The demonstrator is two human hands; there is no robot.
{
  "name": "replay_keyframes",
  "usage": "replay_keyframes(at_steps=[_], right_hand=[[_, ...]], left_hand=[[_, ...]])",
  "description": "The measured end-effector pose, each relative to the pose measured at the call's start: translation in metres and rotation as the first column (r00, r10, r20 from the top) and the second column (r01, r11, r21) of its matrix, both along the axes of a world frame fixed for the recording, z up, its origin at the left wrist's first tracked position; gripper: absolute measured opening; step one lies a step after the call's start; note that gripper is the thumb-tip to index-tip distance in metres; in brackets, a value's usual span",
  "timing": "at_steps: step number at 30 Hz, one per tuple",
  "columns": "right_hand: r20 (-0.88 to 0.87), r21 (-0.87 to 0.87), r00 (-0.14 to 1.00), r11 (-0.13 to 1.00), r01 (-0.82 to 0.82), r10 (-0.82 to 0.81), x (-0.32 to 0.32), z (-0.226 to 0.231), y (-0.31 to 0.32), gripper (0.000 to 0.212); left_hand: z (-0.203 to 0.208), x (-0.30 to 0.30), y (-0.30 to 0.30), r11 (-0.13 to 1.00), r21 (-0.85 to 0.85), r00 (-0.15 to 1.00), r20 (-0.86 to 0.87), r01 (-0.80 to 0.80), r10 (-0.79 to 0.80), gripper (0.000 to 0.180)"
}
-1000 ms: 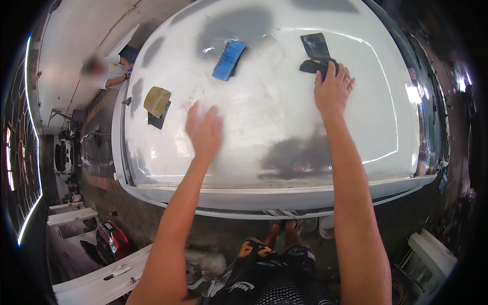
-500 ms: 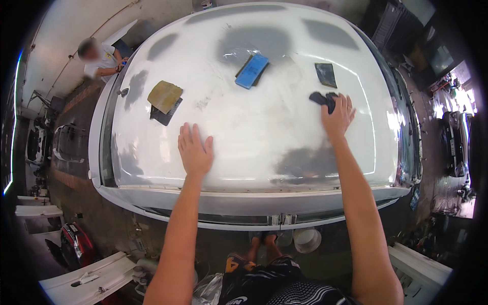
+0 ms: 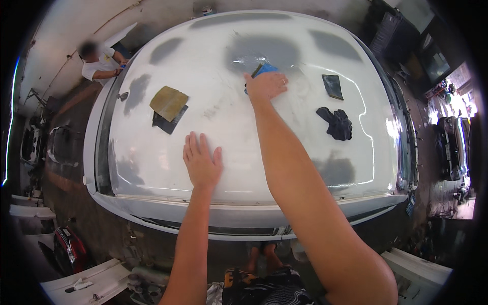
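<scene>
My left hand (image 3: 202, 163) lies flat on the white car roof (image 3: 234, 152), fingers stretched out and holding nothing. My right hand (image 3: 267, 86) reaches to the middle of the roof and covers most of a blue sanding block (image 3: 268, 68), its fingers closed over it. A dark strip of sandpaper (image 3: 257, 70) shows along the block's edge. Left of it, a tan sandpaper sheet (image 3: 170, 103) overlaps a black sandpaper sheet (image 3: 172, 122). Over on the right, a crumpled black cloth (image 3: 336, 123) rests below another dark sandpaper piece (image 3: 332, 87).
Grey patches (image 3: 263, 48) mark the white paint. At the far left edge of the car, another person (image 3: 101, 62) has both hands close to the roof's side. Loose white panels (image 3: 86, 282) stand behind me, with a red car lamp (image 3: 71, 249) at the lower left.
My right hand has let go of the black cloth, which now lies on the roof, and has moved left onto the blue sanding block. My left hand stays flat on the roof.
</scene>
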State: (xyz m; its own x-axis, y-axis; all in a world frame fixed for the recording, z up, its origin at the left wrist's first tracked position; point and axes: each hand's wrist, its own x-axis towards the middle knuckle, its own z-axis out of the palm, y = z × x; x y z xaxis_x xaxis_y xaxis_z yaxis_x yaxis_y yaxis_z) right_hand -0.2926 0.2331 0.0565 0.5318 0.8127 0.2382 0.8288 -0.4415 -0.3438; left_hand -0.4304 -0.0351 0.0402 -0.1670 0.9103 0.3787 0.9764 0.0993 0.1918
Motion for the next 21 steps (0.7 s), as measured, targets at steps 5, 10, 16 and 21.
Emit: replay_keyframes(at_steps=[5,10,16,21], right_hand=[[-0.035,0.020,0.857,0.858,-0.514,0.514,0.056,-0.004,-0.003,0.066],[0.071,0.268,0.553,0.519,-0.812,0.830,0.157,-0.012,-0.105,0.046],[0.021,0.295,0.584,0.553,-0.779,0.811,0.159,0.000,-0.159,0.044],[0.102,0.309,0.493,0.443,-0.841,0.864,0.150,-0.007,-0.151,0.037]], left_hand=[[0.000,0.005,0.002,0.999,0.041,0.999,0.043,0.027,-0.029,0.062],[0.001,0.008,0.003,0.999,0.049,0.998,0.064,0.011,-0.014,0.063],[0.003,0.007,0.005,1.000,-0.015,0.997,0.074,0.005,-0.004,0.065],[0.004,-0.003,0.000,0.997,-0.069,0.999,0.042,-0.026,0.029,0.066]])
